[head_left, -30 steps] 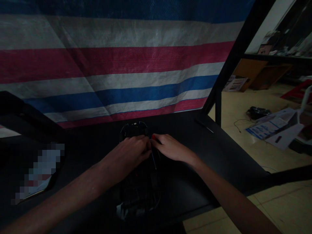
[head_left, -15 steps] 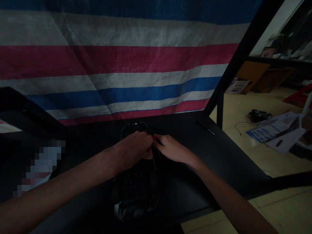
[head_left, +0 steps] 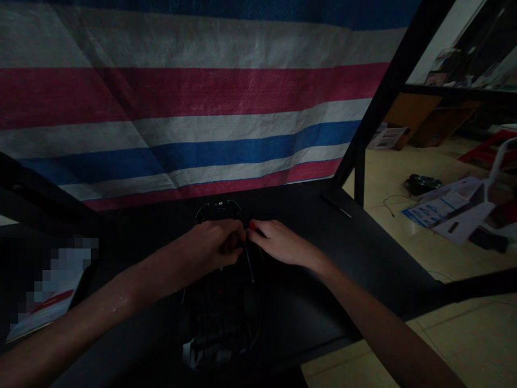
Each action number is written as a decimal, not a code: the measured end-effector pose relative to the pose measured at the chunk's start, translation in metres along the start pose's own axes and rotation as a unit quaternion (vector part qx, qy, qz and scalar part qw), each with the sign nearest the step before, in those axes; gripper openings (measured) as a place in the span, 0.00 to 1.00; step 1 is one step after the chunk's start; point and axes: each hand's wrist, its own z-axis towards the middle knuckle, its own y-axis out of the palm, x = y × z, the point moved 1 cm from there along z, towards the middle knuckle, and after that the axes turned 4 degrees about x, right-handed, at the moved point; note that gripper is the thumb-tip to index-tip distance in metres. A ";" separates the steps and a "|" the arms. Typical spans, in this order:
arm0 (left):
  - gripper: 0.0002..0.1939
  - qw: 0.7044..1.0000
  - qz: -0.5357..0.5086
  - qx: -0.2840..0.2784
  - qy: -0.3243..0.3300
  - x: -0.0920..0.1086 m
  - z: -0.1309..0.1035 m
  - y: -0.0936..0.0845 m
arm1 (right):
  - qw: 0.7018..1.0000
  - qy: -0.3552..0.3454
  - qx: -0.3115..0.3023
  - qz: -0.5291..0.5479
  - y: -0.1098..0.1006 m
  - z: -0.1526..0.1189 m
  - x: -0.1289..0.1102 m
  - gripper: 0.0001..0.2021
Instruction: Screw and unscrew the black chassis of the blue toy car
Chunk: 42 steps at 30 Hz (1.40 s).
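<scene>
A dark, long car-like chassis (head_left: 218, 323) rests on the black tabletop, its outline mostly lost in shadow. My left hand (head_left: 216, 245) reaches over its middle with the fingers curled together; what they hold, if anything, is hidden. My right hand (head_left: 278, 242) is closed, with a small red piece (head_left: 252, 224) pinched at its fingertips beside the left fingers. The two hands are nearly touching above the chassis's right side. A thin dark rod (head_left: 249, 261) runs along that side just under the hands; what it belongs to is too dark to tell.
A screwdriver-like tool (head_left: 337, 206) lies near the right back corner of the black table (head_left: 307, 302). A printed sheet (head_left: 52, 307), partly blurred out, is at the left. Behind hangs a striped sheet (head_left: 242, 91) between dark frame posts. Boards and a red stool (head_left: 490, 148) stand on the floor.
The view has shifted slightly, so everything sits a little further left. My left hand's fingers have loosened somewhat and drawn slightly away from the right hand. The red piece stays at my right fingertips.
</scene>
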 end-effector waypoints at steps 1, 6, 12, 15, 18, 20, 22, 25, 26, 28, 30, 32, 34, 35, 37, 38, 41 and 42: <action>0.08 1.000 -0.002 0.011 0.008 0.000 -0.003 0.001 | 1.000 0.002 0.002 0.000 -0.001 0.000 0.000 0.15; 0.11 0.993 -0.037 0.107 0.030 -0.022 -0.018 -0.001 | 1.000 0.009 0.019 0.009 -0.005 -0.001 -0.001 0.15; 0.20 0.923 -0.178 0.330 -0.090 -0.073 -0.030 0.007 | 0.999 0.018 0.019 0.018 -0.005 -0.001 0.002 0.16; 0.28 0.872 -0.333 0.317 -0.170 -0.084 -0.033 0.023 | 0.999 0.027 0.020 0.017 -0.005 -0.001 0.007 0.16; 0.32 0.827 -0.427 0.296 -0.216 -0.086 -0.041 0.038 | 0.999 0.033 0.019 0.015 -0.005 0.000 0.012 0.16; 0.37 0.819 -0.450 0.269 -0.232 -0.087 -0.047 0.044 | 0.999 0.040 0.018 0.013 -0.006 0.000 0.013 0.16; 0.40 0.822 -0.457 0.241 -0.241 -0.088 -0.053 0.047 | 0.999 0.048 0.017 0.015 -0.009 -0.001 0.013 0.16; 0.41 0.813 -0.484 0.212 -0.244 -0.090 -0.058 0.048 | 0.998 0.058 0.014 0.023 -0.015 -0.002 0.011 0.17; 0.41 0.808 -0.496 0.204 -0.245 -0.090 -0.058 0.047 | 0.998 0.059 0.019 0.029 -0.019 -0.002 0.010 0.17; 0.40 0.797 -0.514 0.196 -0.247 -0.089 -0.059 0.046 | 0.997 0.052 0.043 0.039 -0.026 -0.001 0.009 0.17; 0.39 0.797 -0.516 0.194 -0.247 -0.088 -0.060 0.044 | 0.994 0.028 0.088 0.055 -0.033 0.000 0.005 0.17; 0.39 0.804 -0.507 0.191 -0.244 -0.087 -0.061 0.042 | 0.987 -0.001 0.139 0.078 -0.038 0.002 -0.004 0.17; 0.38 0.812 -0.500 0.183 -0.239 -0.087 -0.062 0.039 | 0.982 -0.023 0.160 0.098 -0.037 0.005 -0.021 0.16; 0.37 0.815 -0.497 0.182 -0.237 -0.087 -0.062 0.038 | 0.983 -0.035 0.151 0.101 -0.035 0.007 -0.033 0.15; 0.37 0.819 -0.494 0.181 -0.231 -0.087 -0.063 0.036 | 0.989 -0.056 0.095 0.098 -0.028 0.012 -0.058 0.12; 0.37 0.819 -0.496 0.179 -0.226 -0.087 -0.063 0.035 | 0.991 -0.069 0.066 0.092 -0.023 0.015 -0.070 0.11; 0.37 0.823 -0.510 0.165 -0.189 -0.085 -0.063 0.033 | 0.991 -0.099 -0.040 0.077 -0.007 0.026 -0.100 0.14; 0.38 0.824 -0.515 0.161 -0.171 -0.085 -0.064 0.033 | 0.989 -0.114 -0.062 0.077 -0.002 0.030 -0.106 0.13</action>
